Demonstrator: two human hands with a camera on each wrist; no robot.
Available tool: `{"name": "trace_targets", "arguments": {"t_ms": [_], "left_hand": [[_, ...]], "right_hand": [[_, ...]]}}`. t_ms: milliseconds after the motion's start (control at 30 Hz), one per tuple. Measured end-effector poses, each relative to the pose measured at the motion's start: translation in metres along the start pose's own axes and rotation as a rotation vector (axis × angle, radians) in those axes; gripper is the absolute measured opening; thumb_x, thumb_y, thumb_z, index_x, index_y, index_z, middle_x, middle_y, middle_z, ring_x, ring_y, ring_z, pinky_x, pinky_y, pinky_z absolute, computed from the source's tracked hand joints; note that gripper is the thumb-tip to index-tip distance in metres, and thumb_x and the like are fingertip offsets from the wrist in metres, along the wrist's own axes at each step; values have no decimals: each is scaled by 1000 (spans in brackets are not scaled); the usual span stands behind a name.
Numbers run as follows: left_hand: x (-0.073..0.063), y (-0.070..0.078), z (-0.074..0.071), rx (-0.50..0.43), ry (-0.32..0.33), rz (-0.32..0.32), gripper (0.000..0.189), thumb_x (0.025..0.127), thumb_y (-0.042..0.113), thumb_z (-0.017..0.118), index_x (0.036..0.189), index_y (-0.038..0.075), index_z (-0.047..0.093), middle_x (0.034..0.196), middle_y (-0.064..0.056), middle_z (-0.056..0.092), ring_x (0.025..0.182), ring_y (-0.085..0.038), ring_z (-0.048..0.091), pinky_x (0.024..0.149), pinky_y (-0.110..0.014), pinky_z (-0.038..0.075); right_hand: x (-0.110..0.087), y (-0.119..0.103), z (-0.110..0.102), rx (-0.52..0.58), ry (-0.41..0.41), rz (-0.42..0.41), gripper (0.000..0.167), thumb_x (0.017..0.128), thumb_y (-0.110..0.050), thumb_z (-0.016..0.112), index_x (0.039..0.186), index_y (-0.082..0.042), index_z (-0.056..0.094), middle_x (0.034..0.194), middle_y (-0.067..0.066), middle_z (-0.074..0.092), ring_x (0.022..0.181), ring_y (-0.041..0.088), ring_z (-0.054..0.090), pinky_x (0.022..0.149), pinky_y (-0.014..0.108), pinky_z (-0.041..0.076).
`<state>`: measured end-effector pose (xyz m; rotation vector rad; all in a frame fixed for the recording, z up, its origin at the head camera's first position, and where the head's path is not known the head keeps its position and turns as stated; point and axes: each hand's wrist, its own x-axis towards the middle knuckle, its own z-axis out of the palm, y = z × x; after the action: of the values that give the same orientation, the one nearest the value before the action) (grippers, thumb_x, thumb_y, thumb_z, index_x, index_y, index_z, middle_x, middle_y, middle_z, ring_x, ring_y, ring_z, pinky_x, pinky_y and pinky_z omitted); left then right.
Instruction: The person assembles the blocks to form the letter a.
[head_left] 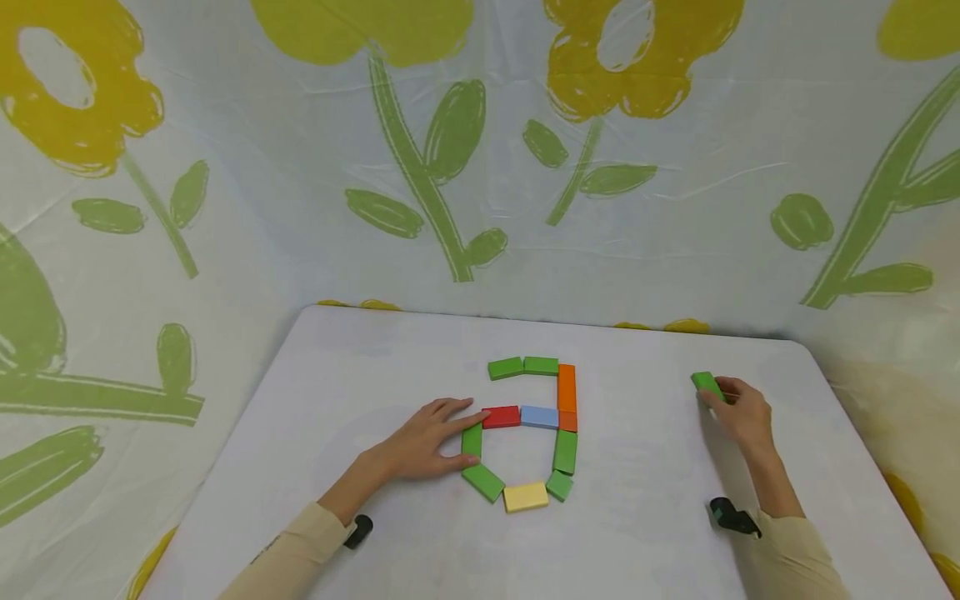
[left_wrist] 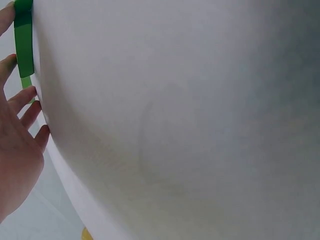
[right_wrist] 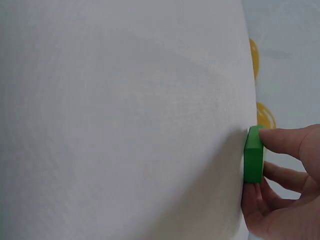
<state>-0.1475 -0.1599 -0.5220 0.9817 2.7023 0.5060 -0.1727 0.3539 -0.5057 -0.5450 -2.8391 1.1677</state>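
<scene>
My left hand (head_left: 424, 442) lies over the left side of a closed loop of flat blocks, fingers spread. Its index fingertip and thumb touch the two ends of an upright green block (head_left: 472, 442); in the left wrist view they rest along a green block (left_wrist: 24, 47). Beside the index fingertip is a red block (head_left: 501, 417), followed by a blue block (head_left: 540, 417). Far to the right, my right hand (head_left: 746, 414) grips another green block (head_left: 707, 383). The right wrist view shows thumb and fingers around this green block (right_wrist: 253, 160), close over the table.
An orange column (head_left: 567, 388) joins two green blocks (head_left: 542, 366) above to a green block (head_left: 566, 452) below. A yellow block (head_left: 526, 497) lies at the bottom between slanted green ones. The white table (head_left: 637, 533) meets a flower-patterned cloth (head_left: 660, 250) behind.
</scene>
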Motion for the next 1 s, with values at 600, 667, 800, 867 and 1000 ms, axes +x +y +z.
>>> {"name": "trace_targets", "arguments": {"t_ms": [600, 667, 800, 867, 1000], "left_hand": [[-1, 2, -2, -29, -2, -8, 74, 97, 63, 58, 161, 33, 37, 165, -4, 31, 148, -31, 30, 116, -55, 35], [-1, 2, -2, -32, -3, -8, 74, 97, 63, 58, 161, 32, 37, 165, -4, 31, 148, -31, 30, 116, -55, 36], [-1, 2, -3, -39, -3, -5, 74, 96, 62, 59, 160, 31, 38, 165, -5, 32, 147, -33, 31, 114, -57, 37], [-1, 2, -3, -36, -11, -12, 74, 96, 63, 59, 160, 32, 38, 165, -5, 32, 148, -33, 31, 114, -56, 37], [0, 2, -2, -24, -22, -26, 74, 96, 66, 56, 161, 35, 36, 166, -2, 30, 149, -30, 30, 115, -55, 36]], "right_hand": [[-19, -7, -7, -74, 58, -260, 34, 97, -5, 68, 126, 12, 64, 118, 35, 66, 105, 51, 64, 68, 20, 46], [-22, -8, -8, -88, 30, -270, 35, 97, -5, 68, 126, 13, 63, 118, 36, 65, 105, 52, 63, 68, 26, 49], [-30, -9, -10, -103, -31, -288, 36, 97, -3, 66, 127, 15, 61, 118, 37, 64, 104, 53, 63, 67, 27, 51], [-34, -10, -10, -97, -53, -302, 36, 97, -2, 65, 128, 15, 60, 118, 38, 64, 104, 53, 63, 66, 23, 50], [-45, -11, -9, -79, -53, -340, 35, 96, 0, 66, 127, 14, 62, 116, 37, 66, 102, 52, 66, 65, 16, 48]]}}
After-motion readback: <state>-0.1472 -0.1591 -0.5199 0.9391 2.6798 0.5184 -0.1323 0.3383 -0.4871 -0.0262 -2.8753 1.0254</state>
